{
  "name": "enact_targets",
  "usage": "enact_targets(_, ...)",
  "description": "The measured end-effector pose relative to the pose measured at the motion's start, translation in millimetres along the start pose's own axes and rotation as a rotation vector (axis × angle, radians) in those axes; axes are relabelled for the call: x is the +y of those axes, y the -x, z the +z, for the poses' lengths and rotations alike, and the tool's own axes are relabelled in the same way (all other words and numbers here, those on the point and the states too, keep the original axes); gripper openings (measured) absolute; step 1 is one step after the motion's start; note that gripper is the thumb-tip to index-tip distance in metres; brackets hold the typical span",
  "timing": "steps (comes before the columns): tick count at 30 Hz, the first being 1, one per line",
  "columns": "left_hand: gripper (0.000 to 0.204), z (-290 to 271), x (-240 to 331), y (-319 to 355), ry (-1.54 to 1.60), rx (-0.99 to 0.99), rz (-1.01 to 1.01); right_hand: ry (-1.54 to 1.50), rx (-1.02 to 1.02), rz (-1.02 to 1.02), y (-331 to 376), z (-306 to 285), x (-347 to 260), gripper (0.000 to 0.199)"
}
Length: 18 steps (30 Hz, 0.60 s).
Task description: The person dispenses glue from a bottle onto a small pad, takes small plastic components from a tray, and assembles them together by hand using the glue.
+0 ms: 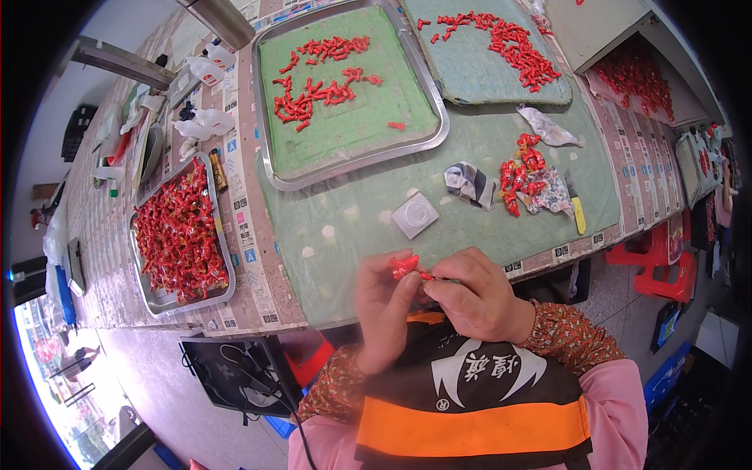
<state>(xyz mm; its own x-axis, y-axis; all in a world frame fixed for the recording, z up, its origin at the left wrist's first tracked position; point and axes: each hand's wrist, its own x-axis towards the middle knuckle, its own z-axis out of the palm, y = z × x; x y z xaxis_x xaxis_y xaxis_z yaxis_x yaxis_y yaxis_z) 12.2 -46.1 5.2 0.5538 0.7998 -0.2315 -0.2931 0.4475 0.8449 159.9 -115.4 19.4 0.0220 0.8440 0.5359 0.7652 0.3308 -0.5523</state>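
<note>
Over the table's near edge, my left hand (382, 309) pinches a small glossy red plastic figure (403, 266) between thumb and fingers. My right hand (479, 301) meets it from the right, its fingers closed around something slim and dark that is mostly hidden. A narrow red bit sticks out between the two hands, and I cannot tell whether it belongs to the figure. Just beyond my hands, a small white square block with a round top (415, 215) rests on the green mat (352, 235). Several red figures (521, 174) lie in a heap beside a patterned cloth (553, 194).
Small red parts lie on a green-lined metal tray (270, 157) and a blue-green board (470, 70). At left, a metal tray (229, 291) is heaped with red figures, near white bottles (205, 124). A yellow-handled knife (578, 213) lies at right. Red stools (666, 278) stand below.
</note>
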Motion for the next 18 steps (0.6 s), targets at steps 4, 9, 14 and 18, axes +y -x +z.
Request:
enact_targets(4,0.026,-2,0,1,-0.044,-0.004,0.005,-0.195,-0.002,0.166,-2,1,-3,0.029)
enact_targets(9,0.027,-1,-4,2,-0.093,0.062,0.040,-0.462,-0.040,0.439,0,0,-4,0.028)
enact_targets(14,0.028,-4,-12,3,-0.171,0.068,0.143,-1.176,-0.017,0.997,-4,-4,-7,0.018)
enact_targets(18,0.027,-8,-24,0,-0.346,0.077,0.383,-1.255,-0.117,1.101,-5,-10,-4,0.013)
